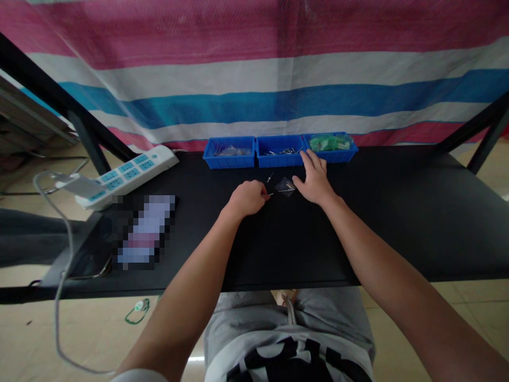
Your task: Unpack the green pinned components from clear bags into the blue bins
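My left hand rests on the black table with its fingers curled, pinching a small metal pin whose tip pokes out to the right. My right hand lies flat with fingers stretched toward the blue bins, its thumb beside a small clear plastic bag. Another small pin lies loose on the table between the hands. Three blue bins stand at the far edge: the left bin holds clear bags, the middle bin holds metal pins, the right bin holds green parts.
A white power strip with a grey cable lies at the table's left. A dark phone and a blurred flat item sit near the front left corner. A striped tarp hangs behind the table.
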The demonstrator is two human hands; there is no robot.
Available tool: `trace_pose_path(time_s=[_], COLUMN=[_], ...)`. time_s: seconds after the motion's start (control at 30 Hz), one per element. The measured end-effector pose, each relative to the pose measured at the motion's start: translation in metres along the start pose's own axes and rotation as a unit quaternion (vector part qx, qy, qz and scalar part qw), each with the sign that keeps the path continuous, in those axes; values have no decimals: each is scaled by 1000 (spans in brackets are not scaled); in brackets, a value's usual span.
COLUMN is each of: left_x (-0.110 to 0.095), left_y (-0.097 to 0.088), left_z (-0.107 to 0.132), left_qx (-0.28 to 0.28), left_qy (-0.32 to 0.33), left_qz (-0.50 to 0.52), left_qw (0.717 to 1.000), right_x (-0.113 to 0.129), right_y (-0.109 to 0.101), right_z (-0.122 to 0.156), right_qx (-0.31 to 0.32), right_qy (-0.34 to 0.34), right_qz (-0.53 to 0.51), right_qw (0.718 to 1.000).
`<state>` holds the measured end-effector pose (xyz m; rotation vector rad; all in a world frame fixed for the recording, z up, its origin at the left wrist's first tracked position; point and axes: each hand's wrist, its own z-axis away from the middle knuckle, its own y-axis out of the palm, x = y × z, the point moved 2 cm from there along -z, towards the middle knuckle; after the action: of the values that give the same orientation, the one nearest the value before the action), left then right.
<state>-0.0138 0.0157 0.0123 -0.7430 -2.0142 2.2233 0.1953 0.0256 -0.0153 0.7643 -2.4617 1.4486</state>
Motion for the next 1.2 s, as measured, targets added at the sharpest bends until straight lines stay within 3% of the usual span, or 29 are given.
trace_pose_path(time_s=[0.17, 0.4, 0.53, 0.63, 0.8, 0.93, 1.2], left_x=[-9, -28, -28, -28, -30, -31, -27], left_y=[3, 6, 9, 10, 9, 10, 9], left_z=[1, 5, 5, 5, 5, 4, 3], left_qx=[-79, -174, -205, -218, -201, -196, -203], left_qy=[33, 123, 94, 93, 121, 134, 92], left_qz=[73, 239, 335, 407, 488, 493, 448], left_qw=[994, 948, 915, 882, 841, 837, 866], right_x=[17, 37, 40, 40, 42, 44, 41], right_y=[-10, -17, -13, -10, -9, -13, -19], right_z=[2, 6, 8, 9, 9, 7, 5], right_qx=[-3, 73, 120, 151, 141, 115, 67], right_qy=[-49, -88, -54, 1, 64, 80, 104], right_qz=[-74, -151, -216, -312, -414, -422, -425], right_qw=[996, 982, 967, 938, 897, 896, 897])
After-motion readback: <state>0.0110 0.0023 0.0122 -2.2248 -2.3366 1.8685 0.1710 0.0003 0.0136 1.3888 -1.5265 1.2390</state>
